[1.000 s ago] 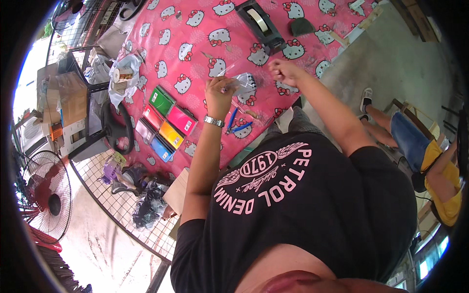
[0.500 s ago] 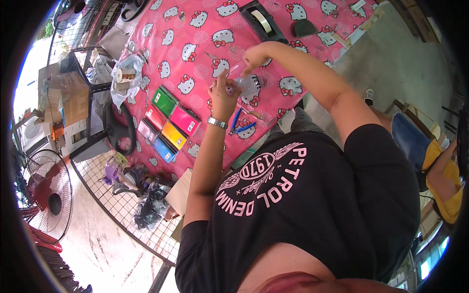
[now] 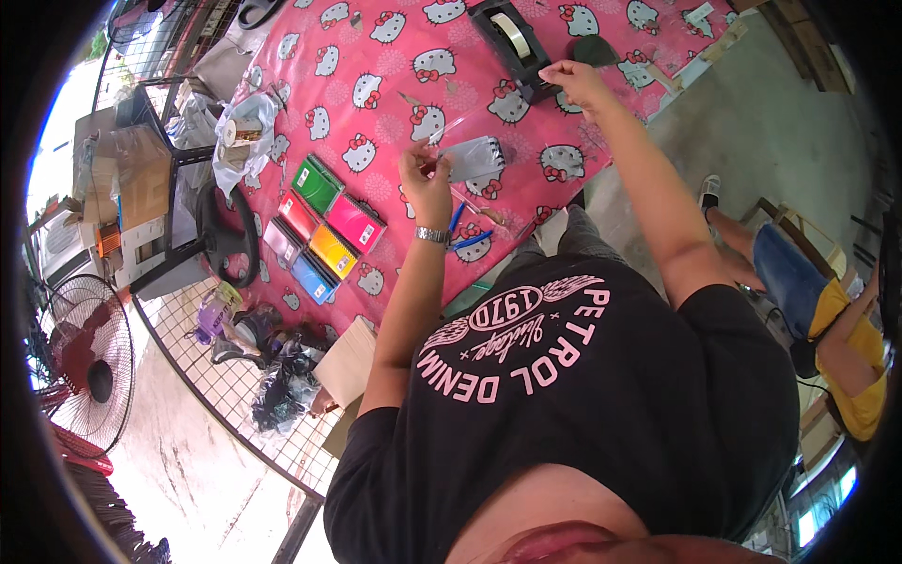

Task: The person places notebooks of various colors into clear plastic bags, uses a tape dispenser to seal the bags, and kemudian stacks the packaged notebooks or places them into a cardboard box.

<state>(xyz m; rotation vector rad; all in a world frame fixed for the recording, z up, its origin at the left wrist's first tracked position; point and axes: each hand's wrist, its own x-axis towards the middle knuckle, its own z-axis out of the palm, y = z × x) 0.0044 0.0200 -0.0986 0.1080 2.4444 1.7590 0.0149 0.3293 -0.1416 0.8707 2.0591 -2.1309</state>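
Note:
A small spiral-bound notepad [image 3: 477, 158] in clear plastic wrapping is at the table's near side, its black coil facing right. My left hand [image 3: 427, 188] pinches the wrapping at the notepad's left end. At the front end of a black tape dispenser [image 3: 529, 77] is my right hand [image 3: 581, 89], thumb and fingers pressed together by its cutting edge. Whatever they pinch is too small to make out. Blue-handled pliers [image 3: 460, 232] lie just below the notepad. Left of my left hand, several small coloured notebooks [image 3: 334, 252] lie in two rows.
A pink patterned cloth [image 3: 376, 132] covers the table. Behind the dispenser sits a dark rounded object [image 3: 594, 51]. To the left are a plastic bag with a roll [image 3: 246, 136], a black steering wheel [image 3: 228, 235] and a standing fan [image 3: 89, 362]. Another person [image 3: 799, 282] is at the right.
My right hand has moved from beside the notepad's wrapping, away and to the right, to the tape dispenser's front end. The left hand stays at the notepad, which now lies more in sight.

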